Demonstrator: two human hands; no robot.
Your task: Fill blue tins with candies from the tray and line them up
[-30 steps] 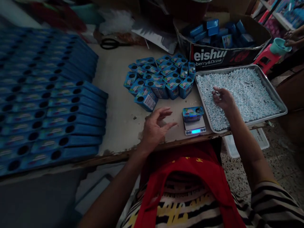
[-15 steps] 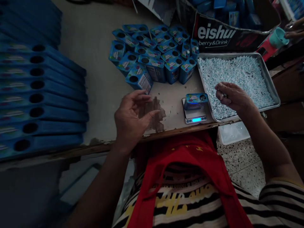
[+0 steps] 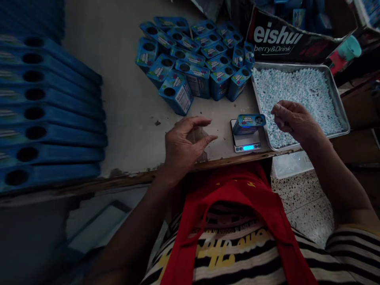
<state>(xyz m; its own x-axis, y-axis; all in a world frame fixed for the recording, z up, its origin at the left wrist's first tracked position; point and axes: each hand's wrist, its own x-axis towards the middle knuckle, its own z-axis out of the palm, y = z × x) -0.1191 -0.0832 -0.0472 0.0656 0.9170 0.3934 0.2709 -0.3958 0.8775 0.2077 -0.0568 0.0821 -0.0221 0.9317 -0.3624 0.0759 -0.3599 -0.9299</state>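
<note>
My left hand [image 3: 187, 146] is over the table's front edge, thumb and fingers apart with nothing between them. To its right, a small blue candy box [image 3: 248, 123] stands on a digital scale [image 3: 247, 142] with a lit display. White pieces show in the box's round hole. My right hand [image 3: 292, 118] hovers over the near left part of a metal tray [image 3: 348, 128] filled with small pale blue and white candies [image 3: 299, 91]. Its fingers are curled together around a few candies, mostly hidden by the fingers.
Several blue boxes [image 3: 194, 77] with round holes stand grouped behind the scale. More blue boxes [image 3: 59, 130] are stacked at the left. A black carton [image 3: 285, 41] holding blue packs sits behind the tray, beside a red and turquoise object [image 3: 346, 53]. A clear plastic bin [image 3: 289, 164] lies below.
My left hand has moved right, toward the scale. My right hand stays over the tray, its fingers drawn closer together. The other person's hand at the upper right is out of sight.
</note>
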